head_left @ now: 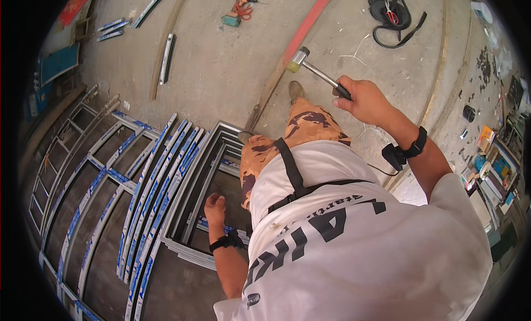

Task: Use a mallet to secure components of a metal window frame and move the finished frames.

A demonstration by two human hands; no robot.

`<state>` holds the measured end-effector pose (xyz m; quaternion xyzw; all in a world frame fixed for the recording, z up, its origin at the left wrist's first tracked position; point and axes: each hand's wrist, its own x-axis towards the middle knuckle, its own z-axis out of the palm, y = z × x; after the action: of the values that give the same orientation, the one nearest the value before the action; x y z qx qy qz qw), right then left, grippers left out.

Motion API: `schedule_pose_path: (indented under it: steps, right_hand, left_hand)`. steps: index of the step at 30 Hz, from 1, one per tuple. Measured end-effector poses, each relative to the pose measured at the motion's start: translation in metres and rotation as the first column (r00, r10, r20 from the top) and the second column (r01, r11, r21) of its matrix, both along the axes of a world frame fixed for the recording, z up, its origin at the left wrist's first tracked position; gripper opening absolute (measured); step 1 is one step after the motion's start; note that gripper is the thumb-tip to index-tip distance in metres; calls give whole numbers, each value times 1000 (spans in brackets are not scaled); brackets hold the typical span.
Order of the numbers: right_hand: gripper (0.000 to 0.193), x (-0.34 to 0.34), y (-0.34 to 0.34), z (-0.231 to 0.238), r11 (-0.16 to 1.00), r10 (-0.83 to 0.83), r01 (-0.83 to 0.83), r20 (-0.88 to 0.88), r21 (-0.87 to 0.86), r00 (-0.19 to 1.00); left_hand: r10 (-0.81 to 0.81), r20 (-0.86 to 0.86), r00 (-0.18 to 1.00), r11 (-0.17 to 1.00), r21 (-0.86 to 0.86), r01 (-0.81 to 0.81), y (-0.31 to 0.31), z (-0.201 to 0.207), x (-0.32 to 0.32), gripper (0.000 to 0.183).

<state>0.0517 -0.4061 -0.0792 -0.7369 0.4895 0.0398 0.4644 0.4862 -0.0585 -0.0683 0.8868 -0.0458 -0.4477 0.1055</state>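
Note:
My right hand (pixel 359 101) is closed around the black grip of a double-faced mallet (pixel 315 72). The mallet has a metal shaft, one black face and one yellowish face, and its head is raised over the floor. Lower down, my left hand (pixel 215 209) hangs beside my leg with loosely bent fingers and nothing visible in it. It is over a stack of grey rectangular metal frames (pixel 182 199); whether it touches them I cannot tell. Left of the stack lie several long metal profiles (pixel 157 194) with blue and white film.
Larger film-covered frames (pixel 83 210) lie at the left. A cordless drill (pixel 239 11) and a black coiled strip (pixel 387 14) are on the concrete floor ahead. A long red bar (pixel 310 23) runs away from my feet. Mixed clutter (pixel 492 166) is along the right side.

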Motion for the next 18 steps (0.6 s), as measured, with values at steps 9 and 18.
schedule_pose_path:
  steps: [9, 18]
  right_hand:
    - [33, -40, 41, 6, 978, -198, 190, -84, -88, 977]
    - [37, -28, 48, 22, 995, -94, 98, -133, 22, 987]
  left_hand:
    - [-393, 10, 919, 902, -192, 388, -105, -40, 23, 35]
    - [-385, -3, 923, 864, -353, 359, -106, -63, 31, 31]
